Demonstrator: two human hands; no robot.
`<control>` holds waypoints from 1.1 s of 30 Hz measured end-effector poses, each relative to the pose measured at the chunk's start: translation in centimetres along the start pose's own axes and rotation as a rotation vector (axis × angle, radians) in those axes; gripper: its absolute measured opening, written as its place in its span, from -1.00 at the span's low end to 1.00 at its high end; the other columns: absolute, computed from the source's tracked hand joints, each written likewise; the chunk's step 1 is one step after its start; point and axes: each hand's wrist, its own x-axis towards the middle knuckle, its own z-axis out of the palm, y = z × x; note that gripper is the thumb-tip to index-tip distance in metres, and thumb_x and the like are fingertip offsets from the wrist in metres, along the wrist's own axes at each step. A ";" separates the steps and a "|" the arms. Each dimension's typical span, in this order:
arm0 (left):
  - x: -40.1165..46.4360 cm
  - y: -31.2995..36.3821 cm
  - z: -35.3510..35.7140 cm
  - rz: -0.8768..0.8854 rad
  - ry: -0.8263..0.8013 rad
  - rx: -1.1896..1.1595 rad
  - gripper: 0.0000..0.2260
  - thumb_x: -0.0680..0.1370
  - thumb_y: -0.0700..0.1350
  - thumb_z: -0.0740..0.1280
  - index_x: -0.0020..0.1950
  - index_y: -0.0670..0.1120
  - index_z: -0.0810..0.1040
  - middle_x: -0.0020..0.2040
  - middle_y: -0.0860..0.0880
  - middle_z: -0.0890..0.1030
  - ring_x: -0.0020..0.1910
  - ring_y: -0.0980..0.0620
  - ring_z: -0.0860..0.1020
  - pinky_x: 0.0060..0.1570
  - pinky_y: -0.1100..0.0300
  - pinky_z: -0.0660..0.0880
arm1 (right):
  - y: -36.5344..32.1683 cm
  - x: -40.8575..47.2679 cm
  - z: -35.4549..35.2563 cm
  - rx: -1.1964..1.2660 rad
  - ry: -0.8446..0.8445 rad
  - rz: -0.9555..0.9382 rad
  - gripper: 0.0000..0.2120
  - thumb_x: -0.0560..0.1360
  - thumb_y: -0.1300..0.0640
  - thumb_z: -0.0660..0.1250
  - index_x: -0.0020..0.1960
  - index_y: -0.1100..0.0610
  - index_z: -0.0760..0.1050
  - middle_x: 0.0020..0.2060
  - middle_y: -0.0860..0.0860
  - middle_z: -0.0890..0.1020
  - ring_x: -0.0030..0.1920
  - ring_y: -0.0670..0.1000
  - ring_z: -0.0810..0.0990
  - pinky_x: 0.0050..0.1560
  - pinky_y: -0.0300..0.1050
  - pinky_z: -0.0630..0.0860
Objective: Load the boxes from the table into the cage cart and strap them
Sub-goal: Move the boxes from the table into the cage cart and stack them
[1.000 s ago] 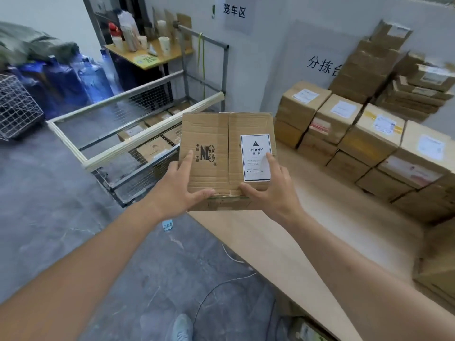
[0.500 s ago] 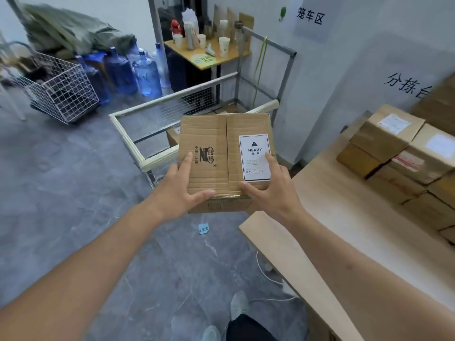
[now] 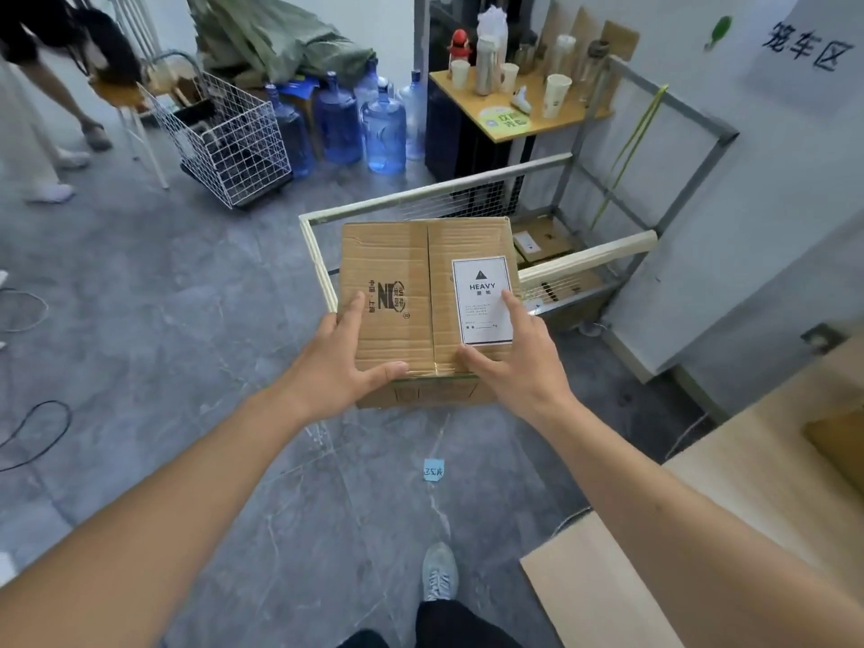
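Left hand (image 3: 334,367) and right hand (image 3: 516,367) both grip a box (image 3: 411,273) (labelled HEAVY) before the cage cart (image 3: 584,254).

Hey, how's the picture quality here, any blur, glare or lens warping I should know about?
Head view: wide-angle warping bends the cage cart rails and stretches both forearms; light is soft and even, no harsh glare; the box and its HEAVY label read sharp, while the walking person at top left is smeared.

Blue water jugs (image 3: 360,119) beside a white wire basket (image 3: 229,147)
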 end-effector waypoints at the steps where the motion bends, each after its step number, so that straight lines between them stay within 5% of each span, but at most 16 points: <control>1: 1.1 -0.2 -0.4 -0.016 0.001 -0.003 0.07 0.43 0.42 0.42 0.70 0.12 -0.17 0.60 -0.10 0.19 0.55 -0.12 0.30 0.52 -0.14 0.30 | -0.3 1.4 0.2 0.003 -0.014 -0.009 -0.03 0.47 -0.26 0.49 0.68 -0.12 0.00 0.48 0.00 0.35 0.36 -0.01 0.42 0.24 -0.05 0.43; 13: 15.2 -5.7 -5.6 -0.116 -0.020 -0.009 0.06 0.43 0.43 0.42 0.69 0.15 -0.16 0.56 -0.10 0.24 0.50 -0.14 0.36 0.46 -0.20 0.38 | -5.2 16.5 6.0 -0.041 -0.087 0.005 -0.08 0.50 -0.24 0.47 0.68 -0.09 0.04 0.48 0.04 0.33 0.44 0.05 0.39 0.31 -0.01 0.43; 22: 26.9 -11.7 -10.0 -0.083 -0.113 -0.069 0.05 0.47 0.34 0.46 0.70 0.08 -0.16 0.62 -0.10 0.18 0.56 -0.11 0.27 0.54 -0.13 0.27 | -8.9 26.6 12.7 -0.069 -0.046 0.099 -0.11 0.49 -0.24 0.47 0.66 -0.09 0.10 0.44 0.06 0.35 0.24 0.01 0.47 0.23 0.01 0.52; 33: 36.9 -13.7 -10.7 -0.161 -0.237 -0.158 0.06 0.45 0.36 0.46 0.70 0.10 -0.13 0.59 -0.13 0.21 0.54 -0.15 0.31 0.50 -0.11 0.28 | -8.4 36.1 15.3 -0.089 -0.084 0.164 -0.19 0.49 -0.27 0.46 0.63 -0.12 0.19 0.48 0.03 0.33 0.39 0.05 0.44 0.29 0.07 0.52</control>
